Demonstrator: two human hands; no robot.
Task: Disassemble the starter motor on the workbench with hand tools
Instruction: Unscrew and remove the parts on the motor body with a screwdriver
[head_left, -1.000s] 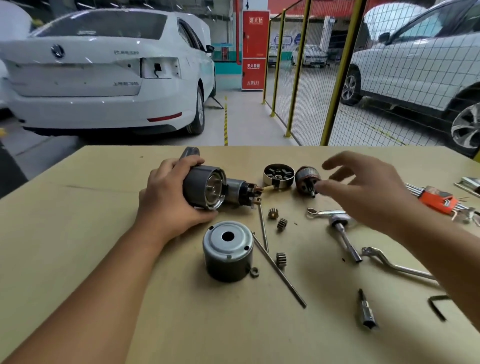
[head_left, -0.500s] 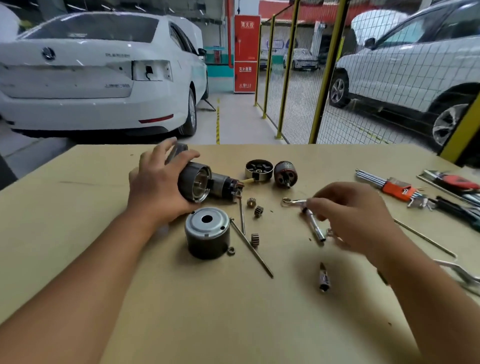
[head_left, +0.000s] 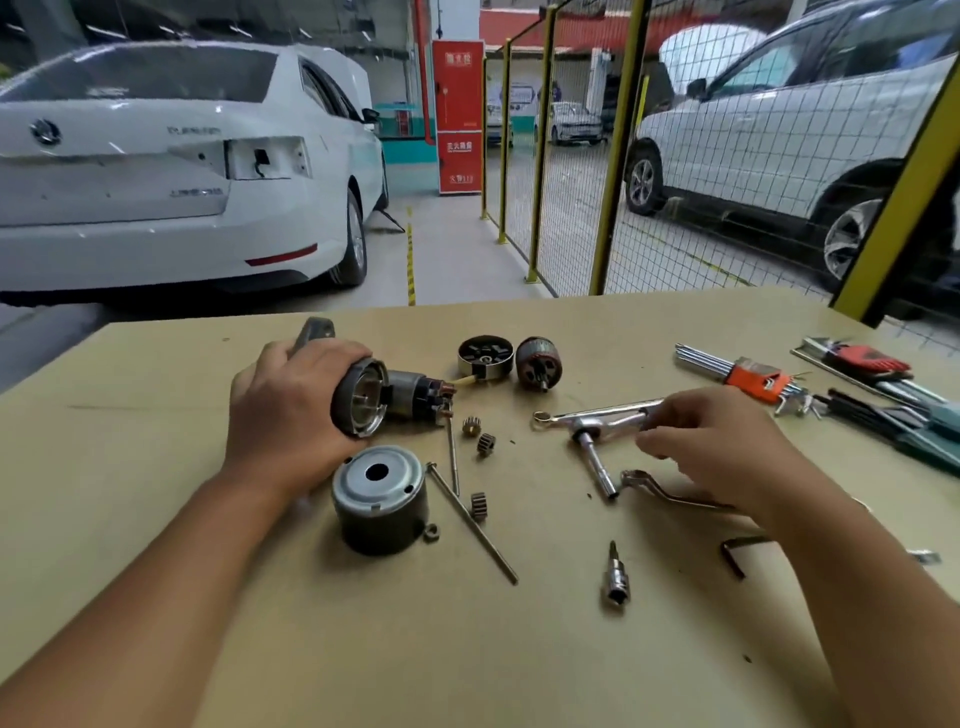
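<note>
Now your left hand (head_left: 283, 415) wraps the starter motor body (head_left: 384, 397) at ten o'clock on the workbench (head_left: 156, 415); your right hand (head_left: 722, 447), at three o'clock, pinches the ratchet handle (head_left: 597, 415); its socket end rests on the bench.

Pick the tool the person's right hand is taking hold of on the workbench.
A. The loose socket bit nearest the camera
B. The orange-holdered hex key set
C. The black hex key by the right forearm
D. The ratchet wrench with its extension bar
D: the right hand has its fingers on the handle of the ratchet wrench, while the hex key set, socket bit and black hex key lie untouched.
</note>
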